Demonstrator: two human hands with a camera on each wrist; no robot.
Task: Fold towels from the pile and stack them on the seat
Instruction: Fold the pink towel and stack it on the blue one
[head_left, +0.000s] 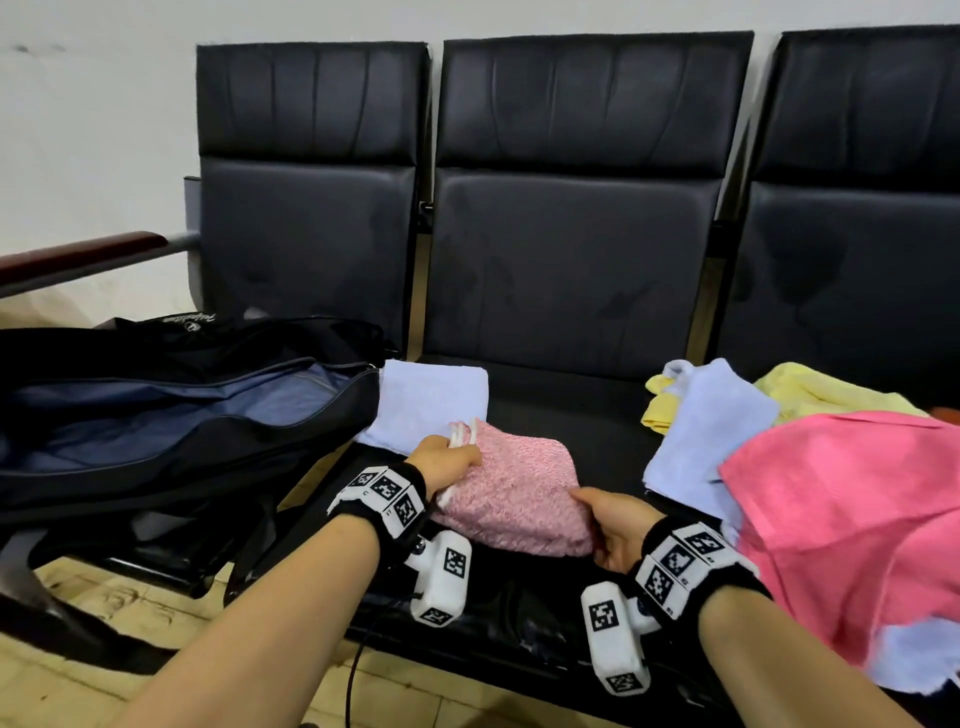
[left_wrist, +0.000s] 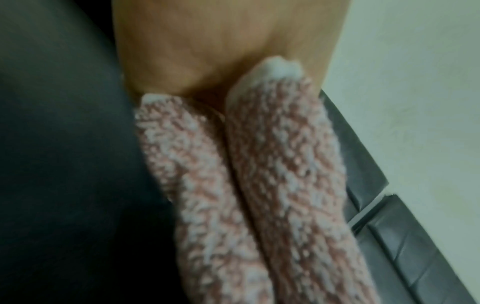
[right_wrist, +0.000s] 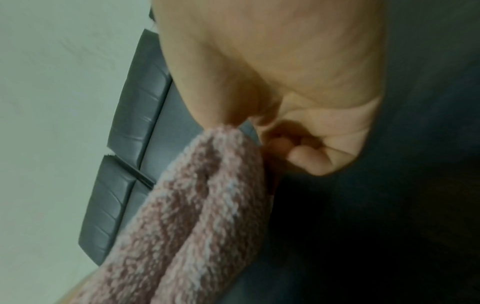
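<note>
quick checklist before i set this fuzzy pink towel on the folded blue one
1. Left hand grips the pink towel at its left end: ok.
2. Right hand grips its right end: ok.
3. Towel folded over: ok, two layers show in both wrist views.
4. Folded blue towel lies flat on the seat, top free: ok, though the pink towel covers its near corner.
5. Bag beside the blue towel touches its left edge: cannot tell if it will get in the way.
6. Pile on the right sits apart from the stacking spot: ok.
</note>
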